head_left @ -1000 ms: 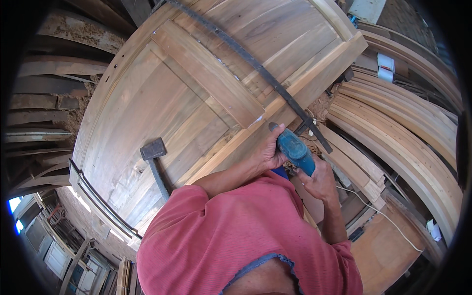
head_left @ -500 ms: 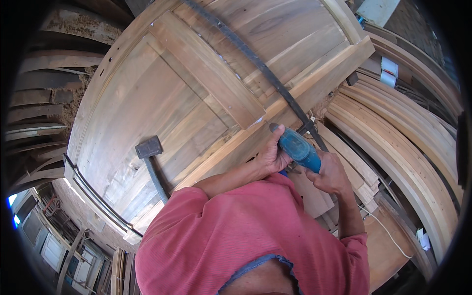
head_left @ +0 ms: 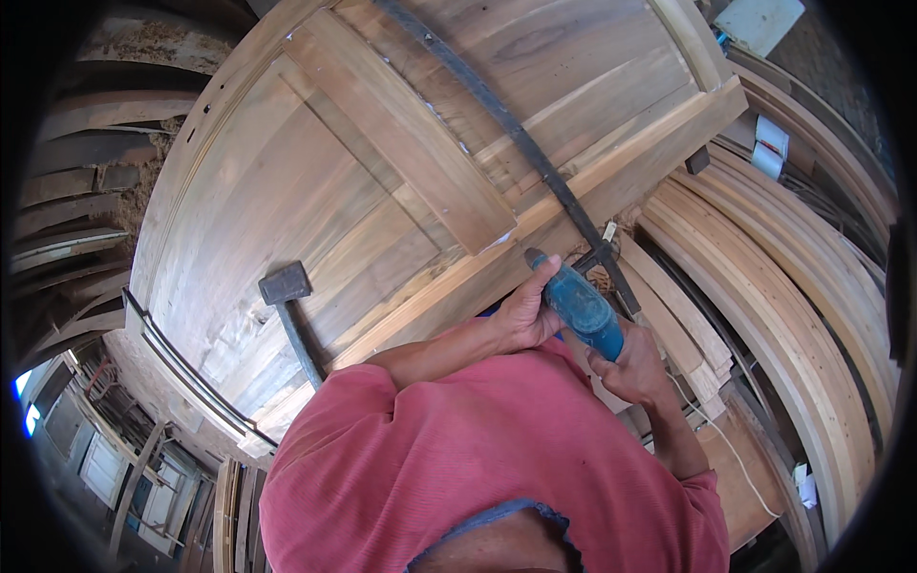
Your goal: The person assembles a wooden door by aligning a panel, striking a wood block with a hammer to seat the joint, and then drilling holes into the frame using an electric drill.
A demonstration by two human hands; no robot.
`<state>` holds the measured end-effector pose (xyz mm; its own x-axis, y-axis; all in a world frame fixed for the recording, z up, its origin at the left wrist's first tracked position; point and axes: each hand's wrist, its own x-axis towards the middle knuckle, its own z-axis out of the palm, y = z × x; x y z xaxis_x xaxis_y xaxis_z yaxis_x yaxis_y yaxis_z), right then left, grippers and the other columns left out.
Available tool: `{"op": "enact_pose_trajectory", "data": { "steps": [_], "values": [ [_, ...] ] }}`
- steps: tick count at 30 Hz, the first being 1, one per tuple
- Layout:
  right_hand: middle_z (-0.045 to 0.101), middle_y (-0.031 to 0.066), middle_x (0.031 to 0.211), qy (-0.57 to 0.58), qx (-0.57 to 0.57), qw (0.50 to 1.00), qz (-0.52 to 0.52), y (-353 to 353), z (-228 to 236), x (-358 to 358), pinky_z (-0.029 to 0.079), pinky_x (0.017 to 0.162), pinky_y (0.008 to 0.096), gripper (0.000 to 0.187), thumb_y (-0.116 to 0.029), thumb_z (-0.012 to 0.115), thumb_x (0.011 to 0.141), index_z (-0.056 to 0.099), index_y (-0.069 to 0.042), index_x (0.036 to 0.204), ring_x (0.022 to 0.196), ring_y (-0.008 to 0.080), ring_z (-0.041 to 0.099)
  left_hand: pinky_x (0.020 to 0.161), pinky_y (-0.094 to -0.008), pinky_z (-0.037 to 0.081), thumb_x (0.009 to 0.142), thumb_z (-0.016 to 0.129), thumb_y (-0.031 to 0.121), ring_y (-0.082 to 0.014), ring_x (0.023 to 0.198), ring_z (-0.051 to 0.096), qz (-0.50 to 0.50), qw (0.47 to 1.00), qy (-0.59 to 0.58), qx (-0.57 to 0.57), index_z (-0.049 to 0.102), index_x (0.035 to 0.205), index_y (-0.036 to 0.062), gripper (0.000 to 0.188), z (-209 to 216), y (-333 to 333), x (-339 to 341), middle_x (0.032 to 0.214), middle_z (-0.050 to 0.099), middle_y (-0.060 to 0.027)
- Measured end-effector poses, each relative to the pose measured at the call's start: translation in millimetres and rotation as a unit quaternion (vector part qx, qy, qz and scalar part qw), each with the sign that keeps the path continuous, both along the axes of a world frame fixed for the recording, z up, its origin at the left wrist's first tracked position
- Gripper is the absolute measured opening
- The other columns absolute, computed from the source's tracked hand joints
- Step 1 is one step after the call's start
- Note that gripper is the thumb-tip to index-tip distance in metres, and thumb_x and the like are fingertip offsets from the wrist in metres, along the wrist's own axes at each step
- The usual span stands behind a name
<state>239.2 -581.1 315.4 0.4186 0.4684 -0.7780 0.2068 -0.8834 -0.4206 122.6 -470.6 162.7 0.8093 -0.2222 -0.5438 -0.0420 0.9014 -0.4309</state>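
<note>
My right hand (head_left: 634,369) is wrapped around the rear of a blue power drill (head_left: 585,310). My left hand (head_left: 528,310) grips the drill's side near its dark nose, thumb on top; the other fingers are mostly hidden beneath. The nose points toward the near edge of a large wooden panelled door (head_left: 382,296), close to the end of its middle rail (head_left: 411,143). Whether the tip touches the wood cannot be made out. A long dark bar clamp (head_left: 506,124) crosses the door and ends just beyond the drill.
A hammer (head_left: 287,285) with a blocky head lies on the door at left. Stacked curved-looking boards (head_left: 764,286) stand on the right, with more timber (head_left: 105,191) at left. A pale cord (head_left: 735,458) hangs at lower right. A metal bar (head_left: 196,372) lies along the door's left end.
The drill and both hands have shifted slightly down relative to the door, and its nose sits a little farther from the edge. My grip stays the same. The view has tilted slightly.
</note>
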Motion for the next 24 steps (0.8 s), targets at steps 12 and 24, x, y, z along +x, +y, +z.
{"op": "enact_pose_trajectory", "data": {
  "steps": [12, 24],
  "values": [
    [0.067, 0.0276, 0.081, -0.004, 0.023, 1.0, -0.009, 4.7, 7.5, -4.3, 0.053, 0.075, 0.0453, 0.031, -0.013, 0.071, 0.073, 0.063, 0.005, 0.097, 0.08, 0.0447, 0.068, 0.096, -0.0495, 0.057, 0.092, 0.075, 0.034, -0.0257, 0.095, 0.071, -0.042, 0.998, 0.043, -0.001, 0.063, 0.099, 0.0086, 0.029, 6.3, 7.2, 1.8, 0.095, 0.072, -0.0104],
    [0.066, 0.0284, 0.079, -0.033, 0.05, 0.998, -0.008, -3.5, 1.8, -15.2, 0.051, 0.074, 0.0493, 0.029, -0.015, 0.07, 0.074, 0.061, 0.005, 0.094, 0.079, 0.0474, 0.066, 0.091, -0.0481, 0.059, 0.093, 0.073, 0.036, -0.0248, 0.093, 0.071, -0.029, 0.999, 0.032, 0.022, 0.064, 0.103, 0.0059, 0.033, 8.0, 4.7, -5.3, 0.098, 0.071, -0.0107]
  ]
}}
